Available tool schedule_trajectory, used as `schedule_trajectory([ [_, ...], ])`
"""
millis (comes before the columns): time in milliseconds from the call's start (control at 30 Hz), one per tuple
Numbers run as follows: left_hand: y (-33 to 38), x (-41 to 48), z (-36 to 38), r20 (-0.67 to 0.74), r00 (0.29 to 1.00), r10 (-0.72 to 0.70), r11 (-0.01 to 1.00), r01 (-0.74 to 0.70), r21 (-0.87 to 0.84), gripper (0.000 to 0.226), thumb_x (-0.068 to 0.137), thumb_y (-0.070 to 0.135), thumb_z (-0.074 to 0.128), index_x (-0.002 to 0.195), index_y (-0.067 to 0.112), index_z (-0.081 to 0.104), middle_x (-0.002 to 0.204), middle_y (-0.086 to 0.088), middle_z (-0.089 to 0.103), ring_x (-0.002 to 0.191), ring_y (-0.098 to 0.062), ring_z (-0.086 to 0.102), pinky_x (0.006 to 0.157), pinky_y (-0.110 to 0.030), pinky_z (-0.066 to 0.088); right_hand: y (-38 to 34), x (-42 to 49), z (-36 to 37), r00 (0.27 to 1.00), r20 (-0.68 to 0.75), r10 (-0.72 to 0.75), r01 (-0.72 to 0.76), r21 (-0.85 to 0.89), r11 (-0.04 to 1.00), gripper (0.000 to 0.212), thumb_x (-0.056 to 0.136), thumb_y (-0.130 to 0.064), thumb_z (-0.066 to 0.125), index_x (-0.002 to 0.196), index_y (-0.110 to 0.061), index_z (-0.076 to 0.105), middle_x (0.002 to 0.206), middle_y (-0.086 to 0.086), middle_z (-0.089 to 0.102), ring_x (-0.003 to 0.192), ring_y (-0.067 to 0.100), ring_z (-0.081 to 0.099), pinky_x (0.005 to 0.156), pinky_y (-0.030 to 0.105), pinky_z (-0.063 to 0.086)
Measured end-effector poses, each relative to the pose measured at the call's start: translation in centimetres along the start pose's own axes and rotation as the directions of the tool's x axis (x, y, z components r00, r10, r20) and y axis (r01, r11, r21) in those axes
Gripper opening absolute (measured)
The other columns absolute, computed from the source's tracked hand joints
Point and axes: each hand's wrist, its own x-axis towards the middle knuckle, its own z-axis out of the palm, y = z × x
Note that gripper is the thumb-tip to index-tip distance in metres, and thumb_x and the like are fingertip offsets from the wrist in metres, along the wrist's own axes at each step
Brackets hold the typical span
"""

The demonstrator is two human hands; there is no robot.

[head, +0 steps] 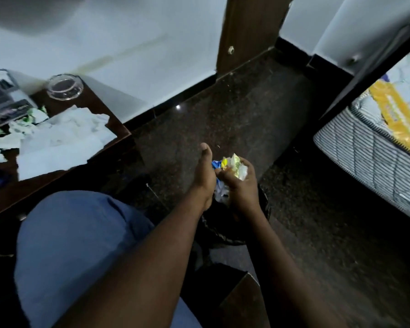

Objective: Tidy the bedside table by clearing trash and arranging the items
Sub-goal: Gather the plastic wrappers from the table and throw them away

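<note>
1. trash wrappers [234, 165], crumpled yellow, blue and white, sit between both hands above a black bin [225, 236]; their print is too creased to read.
2. the right hand [242, 189] curls round the bundle; the left hand [205, 176] lies against it, thumb raised, fingers hidden, so i cannot tell its grip.
3. to the left, the dark wooden surface [0, 197] carries torn white tissues [64, 136], a blurred box [3, 100] with unreadable lettering, and a glass ashtray [64, 87].
4. the floor [223, 110] is dark speckled stone; a mattress [365, 157] on the right bears an illegible yellow label.
</note>
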Motion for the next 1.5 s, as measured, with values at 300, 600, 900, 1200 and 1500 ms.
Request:
schedule_trajectory([
  [300,-5.7,3.3,0.0,-0.066,0.993,0.099,0.595,-0.006,0.804,0.040,0.101,0.035,0.039,0.121,0.015,0.068,0.127,-0.017,0.068,0.116,-0.036,0.062,0.104,-0.045,0.049,6.0,3.1,-2.5,0.929,-0.342,-0.142,-0.039,-0.473,0.880,0.070,0.069,-0.045,0.081,0.131,-0.045,0.050,0.125,-0.005,0.065,0.109,0.016,0.067,0.093,0.033,0.053],
  [600,-7.7,5.7,-4.3,-0.138,0.988,-0.063,0.064,0.142,0.988,0.043,0.097,0.035,0.050,0.137,0.029,0.063,0.152,-0.013,0.043,0.139,-0.034,0.036,0.118,-0.044,0.027,12.5,5.5,-4.8,0.920,-0.316,0.231,-0.391,-0.740,0.547,0.103,0.079,-0.076,0.068,0.161,-0.030,0.025,0.164,0.013,0.027,0.141,0.043,0.044,0.111,0.055,0.041],
  [900,-8.7,7.3,-4.8,-0.197,0.924,-0.328,0.428,0.331,0.841,0.042,0.104,0.017,0.048,0.138,-0.004,0.057,0.143,-0.025,0.058,0.130,-0.038,0.058,0.107,-0.042,0.050,13.9,5.4,-2.9,0.918,-0.140,0.372,-0.337,-0.771,0.541,0.059,0.095,-0.029,0.064,0.152,-0.024,0.050,0.147,0.014,0.060,0.134,0.036,0.056,0.109,0.040,0.045],
  [1200,-5.0,9.7,-8.3,-0.343,0.897,-0.279,0.695,0.436,0.572,0.038,0.100,0.013,0.049,0.129,-0.004,0.064,0.130,-0.029,0.065,0.116,-0.042,0.066,0.100,-0.054,0.055,12.5,7.2,2.5,0.966,-0.010,0.260,-0.172,-0.773,0.610,0.049,0.097,-0.013,0.055,0.145,-0.022,0.057,0.140,0.011,0.066,0.127,0.033,0.061,0.098,0.033,0.048],
  [1500,-0.7,8.1,-12.1,-0.366,0.864,-0.345,0.916,0.395,0.069,0.030,0.105,0.017,0.043,0.123,0.006,0.064,0.112,-0.013,0.068,0.088,-0.030,0.064,0.064,-0.031,0.044,10.0,9.1,8.6,0.974,0.105,0.199,-0.040,-0.790,0.611,0.050,0.099,-0.013,0.054,0.148,-0.022,0.053,0.143,0.011,0.062,0.129,0.034,0.058,0.104,0.038,0.048],
])
